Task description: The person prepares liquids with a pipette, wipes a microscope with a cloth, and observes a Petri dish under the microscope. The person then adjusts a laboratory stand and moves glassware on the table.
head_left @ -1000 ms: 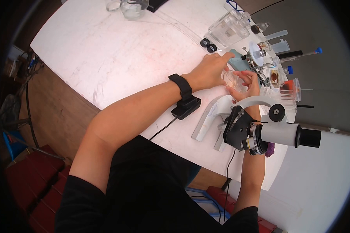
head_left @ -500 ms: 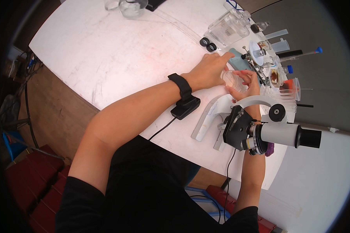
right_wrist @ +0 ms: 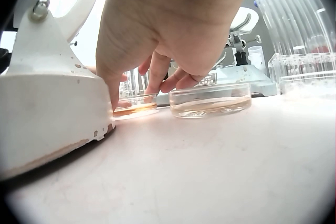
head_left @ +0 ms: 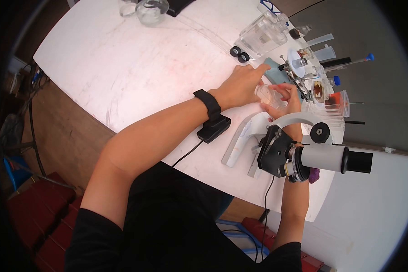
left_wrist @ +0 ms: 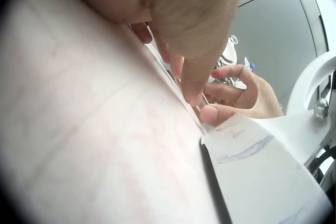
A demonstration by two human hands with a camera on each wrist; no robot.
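Note:
A clear glass petri dish (head_left: 264, 94) lies on the white table with both hands around it. My left hand (head_left: 244, 85) holds the dish from its left side, thumb at the rim. From the other side my right hand (head_left: 287, 99) grips it between thumb and fingers. In the right wrist view, this petri dish (right_wrist: 137, 109) has an orange-tinted content, and a second petri dish (right_wrist: 210, 102) with clear liquid stands beside it, under the curled fingers. In the left wrist view the right thumb (left_wrist: 210, 113) is at the dish's edge, close to the left fingertips.
A white microscope (head_left: 322, 154) stands right in front of the right forearm. Behind the hands are a blue-green balance base (head_left: 276, 72), a rack of test tubes (right_wrist: 307, 61), clear bottles (head_left: 265, 34) and two black caps (head_left: 239, 54). Glass jars (head_left: 152, 11) sit at the far left.
The head view has shifted slightly. Both hands stay around the petri dish with hardly any movement.

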